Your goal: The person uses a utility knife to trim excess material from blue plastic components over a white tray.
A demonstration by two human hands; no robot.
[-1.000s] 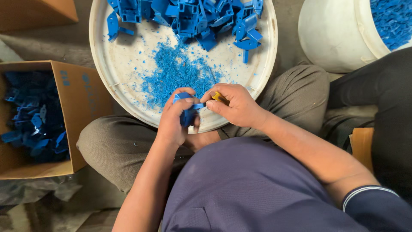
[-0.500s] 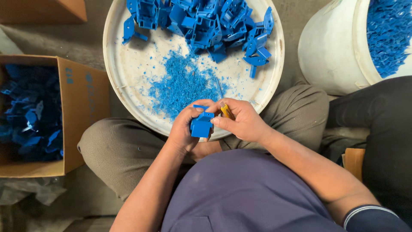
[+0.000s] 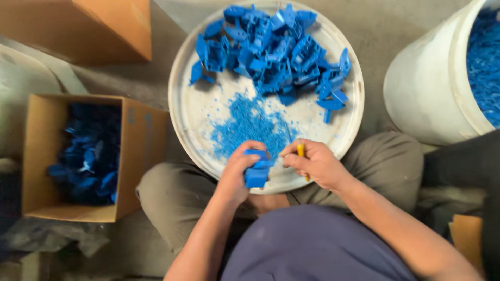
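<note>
Hands meet just above the near rim of a round white tray [image 3: 190, 112], which rests across the person's lap. Left hand [image 3: 240, 171] is curled shut around a small blue plastic part [image 3: 257, 174], thumb and fingers pinching it from both sides; part sits w/ its squarish lower end poking out below the fingers. Right hand [image 3: 315, 164] is closed in a fist on a thin yellow-handled tool [image 3: 300, 151], only a short bit of the handle showing between thumb and forefinger; tip end can't be made out. Both hands nearly touch, the tool just right of the part.

On the tray, approx. centre, lies a heap of fine blue shavings [image 3: 247, 125], right in front of the hands. At the far side of the tray sits a pile of blue moulded parts [image 3: 273, 54], tangled together, a few loose ones straying toward the right rim.

Left of the lap stands an open cardboard box [image 3: 138, 151] w/ more blue parts inside, in shadow. Second cardboard box [image 3: 117, 23] sits top left, only partly in view. White bucket [image 3: 424, 88] stands at right, near the tray but apart from it, holding blue material; detail too blurred to tell which kind.
</note>
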